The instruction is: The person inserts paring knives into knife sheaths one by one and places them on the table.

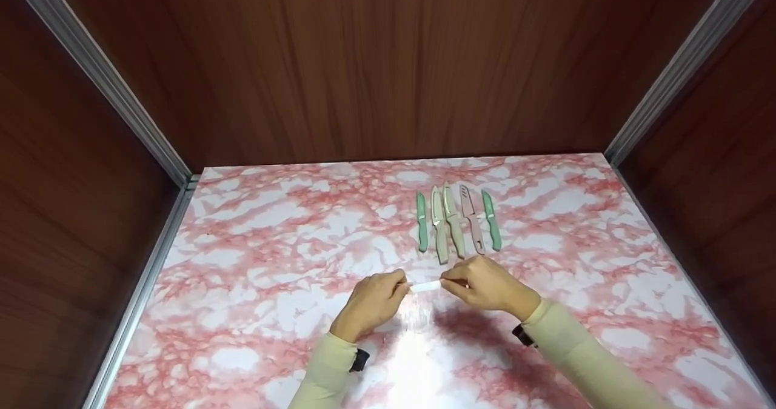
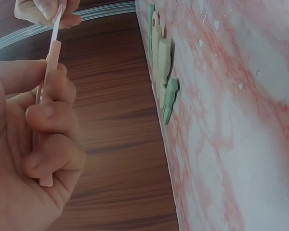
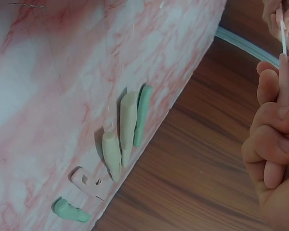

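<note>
A small knife with a white blade (image 1: 425, 286) spans the gap between both hands above the table. My right hand (image 1: 488, 285) grips its pink handle (image 3: 285, 86), fingers curled round it. My left hand (image 1: 373, 300) holds a slim pink sheath (image 2: 52, 62), with thumb and fingers wrapped about it. The bare stretch of blade shows between sheath and handle; whether the tip lies inside the sheath is hidden.
Beyond the hands lie several knives side by side: a green one (image 1: 422, 221) at left, two cream ones (image 1: 440, 227), a pink one (image 1: 471, 218) with holes and another green one (image 1: 491, 221). Brown wood panels (image 1: 388, 63) enclose the marbled table (image 1: 254, 263).
</note>
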Demonstrator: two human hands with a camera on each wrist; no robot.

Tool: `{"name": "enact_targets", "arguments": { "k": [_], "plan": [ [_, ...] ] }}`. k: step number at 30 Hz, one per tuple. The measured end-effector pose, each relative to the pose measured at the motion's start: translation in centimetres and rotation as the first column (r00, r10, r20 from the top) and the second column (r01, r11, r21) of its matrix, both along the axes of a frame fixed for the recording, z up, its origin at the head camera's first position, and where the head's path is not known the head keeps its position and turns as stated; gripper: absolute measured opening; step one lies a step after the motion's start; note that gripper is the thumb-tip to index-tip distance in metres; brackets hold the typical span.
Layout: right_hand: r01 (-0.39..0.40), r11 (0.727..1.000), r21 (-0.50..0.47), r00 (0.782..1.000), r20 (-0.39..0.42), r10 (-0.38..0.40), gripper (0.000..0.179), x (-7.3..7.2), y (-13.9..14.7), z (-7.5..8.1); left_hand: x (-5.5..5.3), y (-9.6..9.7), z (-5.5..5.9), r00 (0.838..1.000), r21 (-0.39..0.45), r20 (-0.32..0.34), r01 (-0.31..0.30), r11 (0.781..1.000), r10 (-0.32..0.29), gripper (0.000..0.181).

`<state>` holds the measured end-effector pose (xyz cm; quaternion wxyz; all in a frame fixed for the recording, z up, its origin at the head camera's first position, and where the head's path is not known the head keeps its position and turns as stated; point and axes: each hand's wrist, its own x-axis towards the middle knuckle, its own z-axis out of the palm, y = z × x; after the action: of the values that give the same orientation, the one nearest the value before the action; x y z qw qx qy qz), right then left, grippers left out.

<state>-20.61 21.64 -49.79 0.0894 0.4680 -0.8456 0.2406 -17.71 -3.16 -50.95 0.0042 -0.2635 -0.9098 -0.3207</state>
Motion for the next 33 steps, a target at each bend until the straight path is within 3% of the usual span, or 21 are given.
{"name": "enact_targets", "arguments": {
  "k": [7, 23, 33],
  "plan": [
    [-0.016, 1.0, -0.003, 1.0, 0.001, 0.016, 0.024, -0.03, -0.24, -0.09, 0.13, 0.21, -0.3, 1.0, 0.019, -0.015, 0.001, 1.0, 0.0, 0.019],
    [-0.033, 0.999, -0.011, 0.999, -0.044, 0.032, 0.032, -0.12, -0.67, 0.09, 0.17, 0.29, -0.2, 1.0, 0.029, 0.028, -0.009, 1.0, 0.008, 0.021],
    [-0.032, 0.999, -0.006, 0.999, -0.004, 0.032, 0.034, -0.24, -0.87, 0.47, -0.01, 0.29, -0.02, 1.0, 0.026, 0.006, -0.02, 0.999, 0.02, 0.023]
  ]
}}
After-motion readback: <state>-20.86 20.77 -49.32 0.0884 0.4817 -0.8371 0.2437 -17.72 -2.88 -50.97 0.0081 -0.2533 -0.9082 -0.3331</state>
